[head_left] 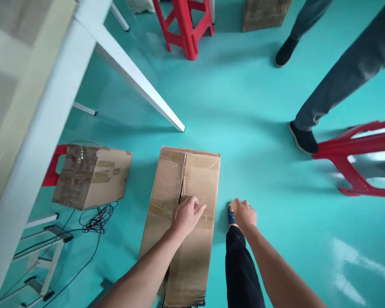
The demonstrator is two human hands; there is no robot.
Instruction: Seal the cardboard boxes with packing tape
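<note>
A long brown cardboard box (198,244) lies on the floor below me, with a lengthwise seam between its two top flaps. Curled over that seam, my left hand (186,216) has its fingertips hidden at the flap edge and its thumb sticking out to the right. To the right of the box, in the air above my foot, my right hand (246,214) is closed around a small yellowish thing (233,205). Most of that thing is covered by the fingers, so its kind cannot be told.
A white-framed table (141,87) stands at the left. Beyond the box's left side are another taped carton (109,177) and a tangled black cable (98,220). Red stools (187,30) stand at the back and right. A person's legs (333,77) are at the upper right.
</note>
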